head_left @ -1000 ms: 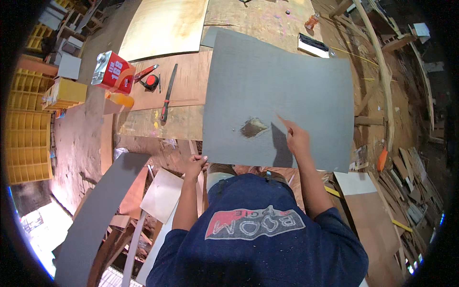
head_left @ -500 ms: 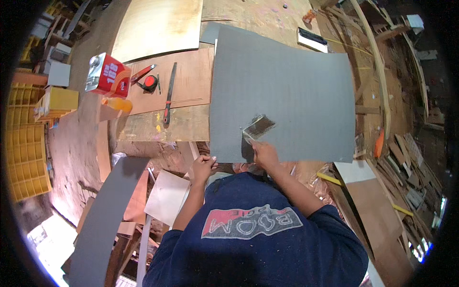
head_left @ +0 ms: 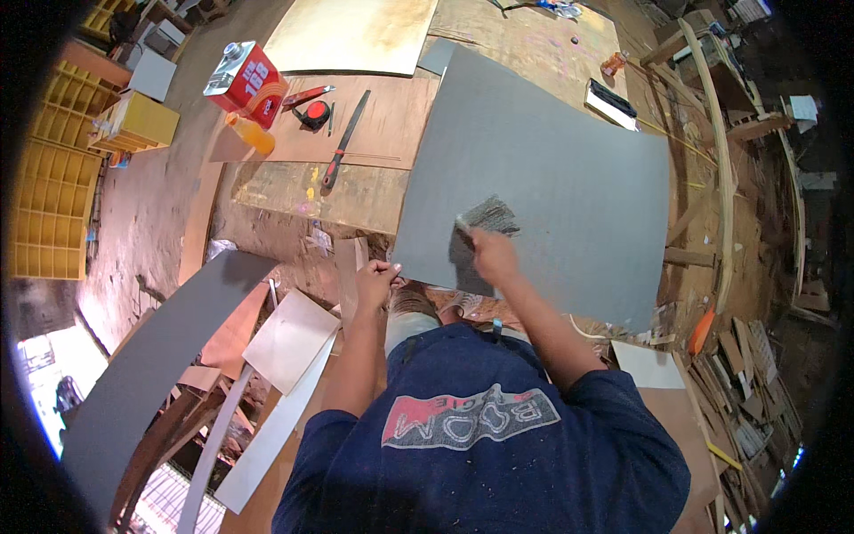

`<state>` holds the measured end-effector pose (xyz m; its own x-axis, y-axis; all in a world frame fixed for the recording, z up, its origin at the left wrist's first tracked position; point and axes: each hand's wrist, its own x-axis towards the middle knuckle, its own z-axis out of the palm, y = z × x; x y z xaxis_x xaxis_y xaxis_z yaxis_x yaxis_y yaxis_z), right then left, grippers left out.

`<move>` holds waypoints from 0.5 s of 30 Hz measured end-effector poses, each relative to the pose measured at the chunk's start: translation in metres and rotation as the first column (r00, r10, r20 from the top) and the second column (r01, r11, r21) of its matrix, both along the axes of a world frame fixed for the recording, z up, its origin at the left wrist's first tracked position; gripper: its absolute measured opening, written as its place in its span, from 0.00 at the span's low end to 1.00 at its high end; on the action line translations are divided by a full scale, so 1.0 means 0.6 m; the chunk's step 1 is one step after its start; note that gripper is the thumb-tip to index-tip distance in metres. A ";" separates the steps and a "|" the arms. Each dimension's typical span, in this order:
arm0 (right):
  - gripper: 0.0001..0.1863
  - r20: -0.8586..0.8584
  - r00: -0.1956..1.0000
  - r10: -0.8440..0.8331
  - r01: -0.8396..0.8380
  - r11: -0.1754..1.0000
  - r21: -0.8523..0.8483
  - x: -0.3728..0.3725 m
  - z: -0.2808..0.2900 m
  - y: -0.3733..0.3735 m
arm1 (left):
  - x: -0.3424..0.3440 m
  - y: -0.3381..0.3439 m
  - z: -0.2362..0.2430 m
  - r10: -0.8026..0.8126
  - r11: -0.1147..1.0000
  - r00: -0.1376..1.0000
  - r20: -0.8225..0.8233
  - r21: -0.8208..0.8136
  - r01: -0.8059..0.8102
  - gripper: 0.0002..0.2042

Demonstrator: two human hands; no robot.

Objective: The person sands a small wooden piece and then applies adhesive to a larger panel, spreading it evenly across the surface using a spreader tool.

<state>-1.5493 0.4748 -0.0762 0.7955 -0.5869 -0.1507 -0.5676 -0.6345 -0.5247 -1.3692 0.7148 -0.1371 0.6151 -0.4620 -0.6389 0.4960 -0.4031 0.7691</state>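
A large grey sheet [head_left: 551, 169] lies on the worktable [head_left: 302, 200], reaching past its front edge. My right hand [head_left: 489, 258] is closed on a small flat spreader [head_left: 462, 222], its blade blurred, over a dark streaky wet patch [head_left: 492, 211] on the sheet. My left hand [head_left: 378, 280] pinches the sheet's near left corner. Left of the sheet, a long file [head_left: 347, 138] with a red-and-black handle, a tape measure [head_left: 313, 114], a red cutter [head_left: 304, 97], a red metal can [head_left: 249, 84] and an orange bottle [head_left: 252, 135] lie or stand on a plywood piece.
Plywood [head_left: 356, 31] and a black-topped block [head_left: 611, 102] are on the table's back part. A long grey strip [head_left: 142, 383] and board offcuts [head_left: 289, 338] are at lower left. A timber rail [head_left: 712, 160] and scrap wood [head_left: 752, 392] are on the right, yellow crates [head_left: 53, 205] far left.
My right hand has moved down and left from the bare grey surface, then slightly up with the spreader; the dark patch is now streaky. My left hand stays at the corner. The view has shifted.
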 end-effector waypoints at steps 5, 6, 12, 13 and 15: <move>0.19 0.031 0.978 0.206 -0.206 0.978 0.005 0.008 -0.022 0.090 | -0.013 -0.001 0.010 0.100 0.993 0.991 0.088 -0.071 -0.093 0.08; 0.17 0.081 0.983 0.166 -0.171 0.984 0.058 0.012 -0.021 0.095 | -0.013 -0.003 0.014 0.110 0.992 0.990 0.090 -0.073 -0.104 0.08; 0.23 0.214 0.967 0.135 -0.103 0.983 -0.154 0.088 0.018 0.025 | -0.014 0.002 -0.001 0.123 0.991 0.992 0.033 -0.062 -0.121 0.08; 0.26 0.286 0.941 0.180 -0.082 0.943 -0.322 0.102 0.031 0.027 | -0.015 0.006 -0.005 0.138 0.988 0.990 0.016 -0.072 -0.137 0.08; 0.27 0.245 0.945 0.217 -0.103 0.907 -0.408 0.115 0.017 0.032 | -0.014 -0.002 -0.005 0.146 0.985 0.989 -0.001 -0.092 -0.146 0.08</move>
